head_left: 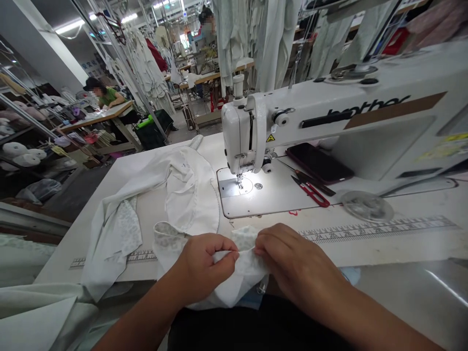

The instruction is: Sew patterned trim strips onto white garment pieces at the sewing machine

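Observation:
Both hands pinch the edge of a pale, faintly patterned piece of fabric [234,282] at the front edge of the table. My left hand [204,263] holds the edge between thumb and forefinger. A short way to the right, my right hand [296,258] grips the same edge, its fingertips partly hidden behind the hand. Between them the edge is drawn fairly straight. More of the white garment [190,195] lies spread and crumpled on the table to the left. Beyond my hands stands a sewing machine [243,136], its lamp lighting the needle area.
On the machine bed are red-handled thread snips [310,191], a dark phone [320,162] and a clear round dish [367,205]. A printed ruler [380,230] runs along the white table [263,222]. Two people work at tables behind, among hanging garments [146,68].

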`<action>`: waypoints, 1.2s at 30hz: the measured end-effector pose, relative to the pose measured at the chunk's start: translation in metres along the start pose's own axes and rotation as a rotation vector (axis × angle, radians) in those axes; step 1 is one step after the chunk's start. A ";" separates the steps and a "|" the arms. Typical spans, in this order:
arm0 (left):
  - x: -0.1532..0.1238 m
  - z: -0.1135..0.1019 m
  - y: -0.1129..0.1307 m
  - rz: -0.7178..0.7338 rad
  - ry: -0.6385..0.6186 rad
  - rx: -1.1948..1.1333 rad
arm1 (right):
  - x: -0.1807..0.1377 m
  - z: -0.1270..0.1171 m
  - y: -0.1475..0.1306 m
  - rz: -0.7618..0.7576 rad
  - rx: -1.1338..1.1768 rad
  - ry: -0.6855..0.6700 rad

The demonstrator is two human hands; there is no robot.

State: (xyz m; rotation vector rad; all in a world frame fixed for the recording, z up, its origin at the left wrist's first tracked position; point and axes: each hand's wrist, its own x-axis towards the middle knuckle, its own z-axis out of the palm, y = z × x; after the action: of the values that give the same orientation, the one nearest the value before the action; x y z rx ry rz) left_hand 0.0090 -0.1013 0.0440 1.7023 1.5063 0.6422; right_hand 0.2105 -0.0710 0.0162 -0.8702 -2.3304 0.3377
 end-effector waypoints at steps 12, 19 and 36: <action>0.006 0.000 0.007 0.003 -0.137 -0.097 | -0.005 -0.005 -0.002 -0.181 0.181 -0.157; 0.005 -0.024 -0.002 0.003 -0.026 -0.062 | -0.022 -0.024 0.051 0.007 -0.406 -0.061; 0.006 -0.025 -0.011 0.278 0.108 0.326 | 0.014 -0.003 0.002 0.067 0.249 -0.068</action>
State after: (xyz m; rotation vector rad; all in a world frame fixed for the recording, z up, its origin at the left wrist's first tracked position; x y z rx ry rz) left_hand -0.0159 -0.0905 0.0490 2.1836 1.5249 0.6673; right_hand 0.2045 -0.0604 0.0243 -0.8257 -2.2622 0.6791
